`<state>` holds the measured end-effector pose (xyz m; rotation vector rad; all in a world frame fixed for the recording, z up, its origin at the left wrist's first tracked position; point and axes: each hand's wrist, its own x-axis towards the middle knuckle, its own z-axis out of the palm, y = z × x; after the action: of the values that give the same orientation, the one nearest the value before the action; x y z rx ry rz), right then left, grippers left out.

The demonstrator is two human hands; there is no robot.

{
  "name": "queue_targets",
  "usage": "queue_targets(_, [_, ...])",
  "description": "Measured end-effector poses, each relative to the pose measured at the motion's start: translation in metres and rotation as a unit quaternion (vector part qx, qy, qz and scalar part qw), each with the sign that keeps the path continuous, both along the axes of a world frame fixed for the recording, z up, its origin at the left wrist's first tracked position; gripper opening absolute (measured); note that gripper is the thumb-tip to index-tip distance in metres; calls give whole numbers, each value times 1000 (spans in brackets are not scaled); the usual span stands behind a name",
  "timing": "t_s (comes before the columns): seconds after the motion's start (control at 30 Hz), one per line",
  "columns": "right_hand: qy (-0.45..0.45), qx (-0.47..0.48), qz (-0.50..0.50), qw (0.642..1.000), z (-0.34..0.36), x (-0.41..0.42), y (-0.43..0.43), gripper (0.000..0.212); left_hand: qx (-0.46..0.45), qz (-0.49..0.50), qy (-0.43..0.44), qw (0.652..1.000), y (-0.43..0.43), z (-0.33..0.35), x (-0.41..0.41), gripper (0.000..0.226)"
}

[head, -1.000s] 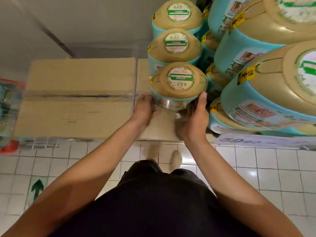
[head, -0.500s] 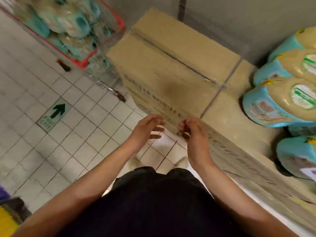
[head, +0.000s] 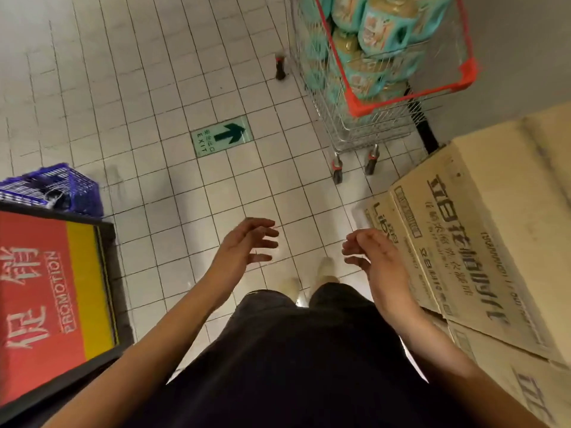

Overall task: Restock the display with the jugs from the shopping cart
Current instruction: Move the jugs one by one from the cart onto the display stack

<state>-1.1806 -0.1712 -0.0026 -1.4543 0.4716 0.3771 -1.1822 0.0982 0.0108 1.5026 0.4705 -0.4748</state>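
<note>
- The fingers (head: 266,233) of the left hand (head: 244,247) are spread apart and slightly bent, pointing toward the other hand and closed on nothing.
- The fingers (head: 353,246) of the right hand (head: 375,257) are also apart and loosely curved, palm turned inward, gripping nothing.
- Both hands hover in front of the body with a gap between them, bare forearms reaching out over the dark trousers (head: 293,350).
- Between the hands, lower down, a pale shoe (head: 326,267) stands on the white tiled floor (head: 148,88).
- Just beside the right hand is a stack of cardboard boxes (head: 463,242) with dark printed lettering.
- The jugs (head: 383,29), teal with tan tops, lie piled inside the shopping cart (head: 355,107), a wire cart with a red rim. It stands at the upper right, well apart from both hands.
- A green exit arrow marker (head: 222,135) is set in the floor between the cart and the hands.
- To the left is a red and yellow promotion sign (head: 40,298) in a dark frame, with a blue crate (head: 52,189) just beyond it.
</note>
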Motion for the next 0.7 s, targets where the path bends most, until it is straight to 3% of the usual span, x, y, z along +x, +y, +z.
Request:
queue_targets(0.2, [53,-32,27,998,-18,95,18,35,-14,54,-33,998,40,-3,88,29])
queue_targets(0.4, [65,-44,39,996,-31,247,46,34,9,73,-15,997,67,-9,203,26])
queue_targets(0.7, [-7,26,95,995,-9,483,127,29,13,119,18,993,134,-10,349,27])
